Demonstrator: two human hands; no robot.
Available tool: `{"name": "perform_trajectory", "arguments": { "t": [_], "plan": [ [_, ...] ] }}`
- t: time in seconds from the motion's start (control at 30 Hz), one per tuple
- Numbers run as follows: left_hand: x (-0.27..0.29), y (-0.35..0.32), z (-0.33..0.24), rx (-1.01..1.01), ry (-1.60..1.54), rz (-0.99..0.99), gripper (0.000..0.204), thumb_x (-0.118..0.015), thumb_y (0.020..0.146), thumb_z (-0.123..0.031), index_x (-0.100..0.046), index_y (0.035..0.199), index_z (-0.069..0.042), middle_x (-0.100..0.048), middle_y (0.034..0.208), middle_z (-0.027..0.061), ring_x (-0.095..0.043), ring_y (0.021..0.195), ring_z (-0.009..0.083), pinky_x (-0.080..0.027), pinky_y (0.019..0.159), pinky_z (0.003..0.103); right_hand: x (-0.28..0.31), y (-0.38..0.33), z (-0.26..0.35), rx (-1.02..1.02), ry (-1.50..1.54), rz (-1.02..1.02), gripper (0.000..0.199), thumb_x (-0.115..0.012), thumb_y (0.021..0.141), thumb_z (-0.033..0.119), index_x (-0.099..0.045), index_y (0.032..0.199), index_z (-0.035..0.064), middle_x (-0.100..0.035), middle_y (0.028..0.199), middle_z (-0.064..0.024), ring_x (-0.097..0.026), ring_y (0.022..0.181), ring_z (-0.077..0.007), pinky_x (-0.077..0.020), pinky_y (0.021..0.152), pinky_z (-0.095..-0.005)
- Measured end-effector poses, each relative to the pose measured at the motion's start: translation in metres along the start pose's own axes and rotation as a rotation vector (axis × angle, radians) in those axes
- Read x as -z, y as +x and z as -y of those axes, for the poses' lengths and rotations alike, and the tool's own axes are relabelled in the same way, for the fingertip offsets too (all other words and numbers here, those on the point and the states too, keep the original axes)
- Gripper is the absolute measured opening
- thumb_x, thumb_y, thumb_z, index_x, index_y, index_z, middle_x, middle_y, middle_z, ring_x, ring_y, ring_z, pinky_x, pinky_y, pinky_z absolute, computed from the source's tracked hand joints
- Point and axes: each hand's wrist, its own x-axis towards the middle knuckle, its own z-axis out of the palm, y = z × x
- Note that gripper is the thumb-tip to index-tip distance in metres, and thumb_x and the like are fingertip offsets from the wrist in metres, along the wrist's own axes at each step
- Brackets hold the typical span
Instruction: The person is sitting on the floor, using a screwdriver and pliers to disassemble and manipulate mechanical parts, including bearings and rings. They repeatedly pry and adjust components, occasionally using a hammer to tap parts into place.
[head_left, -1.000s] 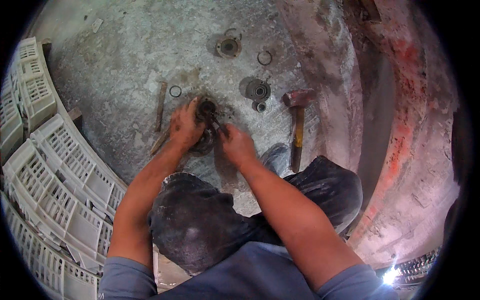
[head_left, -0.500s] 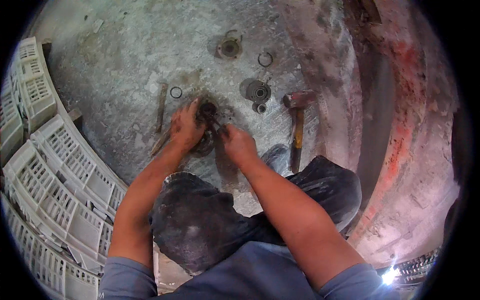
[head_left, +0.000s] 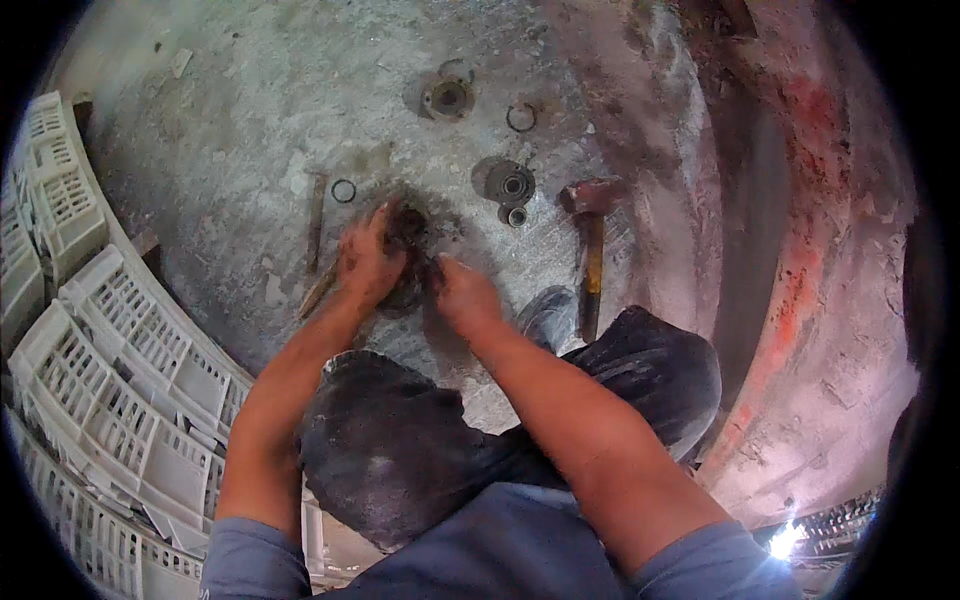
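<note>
On the floor in front of me, my left hand (head_left: 368,258) is closed around the side of a dark, greasy round metal part (head_left: 407,226). My right hand (head_left: 467,297) grips a dark plier-like tool (head_left: 432,268), whose tip reaches toward that part. Motion blur and grime hide the exact contact. Below the part, between my hands, another dark round piece (head_left: 402,297) is partly covered. A thin metal ring (head_left: 343,191) lies just beyond my left hand, beside a narrow rusty bar (head_left: 316,222). Close to my left wrist rests a wooden-looking handle (head_left: 318,291).
A flanged bearing hub (head_left: 512,184), a small bushing (head_left: 516,217), an open snap ring (head_left: 521,118) and another hub (head_left: 448,98) lie farther out. At right is a sledgehammer (head_left: 592,240) before a large dusty, red-stained structure (head_left: 800,260). White plastic crates (head_left: 130,400) line the left.
The view has shifted slightly, moving floor objects a little left in the picture. Both hands keep their hold on the part and tool; the tool's jaws now look more blurred.
</note>
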Motion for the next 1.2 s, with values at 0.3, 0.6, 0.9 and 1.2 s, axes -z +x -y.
{"name": "perform_trajectory", "arguments": {
  "t": [0.3, 0.6, 0.9, 1.2],
  "plan": [
    [0.001, 0.0, 0.006, -0.124, -0.055, -0.042, 0.067, -0.07, 0.072, -0.014, -0.051, 0.136, -0.013, -0.062, 0.106, 0.0176, -0.058, 0.097, 0.0391, -0.047, 0.087, 0.048, -0.012, -0.003, -0.003, 0.037, -0.015, -0.032, 0.025, -0.058, 0.092, 0.024, -0.062, 0.113, 0.0099, -0.068, 0.091, -0.0203, -0.065, 0.083, -0.0419, -0.0517, 0.069, -0.0505],
    [0.001, -0.002, 0.008, -0.123, 0.053, -0.059, 0.06, -0.065, 0.076, -0.014, -0.051, 0.135, -0.012, -0.063, 0.1, 0.0199, -0.059, 0.097, 0.041, -0.048, 0.086, 0.049, -0.019, -0.004, -0.002, -0.016, -0.029, 0.014, 0.023, -0.058, 0.089, 0.02, -0.059, 0.11, 0.011, -0.068, 0.089, -0.0194, -0.065, 0.082, -0.0417, -0.0515, 0.071, -0.0514],
    [0.006, 0.0, 0.006, -0.143, 0.051, -0.026, 0.062, -0.065, 0.078, -0.018, -0.049, 0.137, -0.012, -0.063, 0.103, 0.0207, -0.059, 0.098, 0.0411, -0.049, 0.087, 0.049, -0.019, -0.005, 0.001, 0.0, 0.016, -0.001, 0.023, -0.06, 0.086, 0.016, -0.055, 0.107, 0.0094, -0.068, 0.088, -0.0191, -0.066, 0.083, -0.0417, -0.0523, 0.074, -0.0504],
    [0.005, 0.0, 0.007, -0.107, 0.054, -0.003, 0.062, -0.066, 0.076, -0.016, -0.05, 0.136, -0.009, -0.062, 0.107, 0.0212, -0.059, 0.1, 0.0411, -0.049, 0.086, 0.049, -0.018, -0.005, 0.01, -0.079, 0.007, 0.041, 0.025, -0.058, 0.087, 0.018, -0.054, 0.11, 0.0108, -0.067, 0.094, -0.0192, -0.065, 0.085, -0.0419, -0.0523, 0.074, -0.0505]
  ]
}}
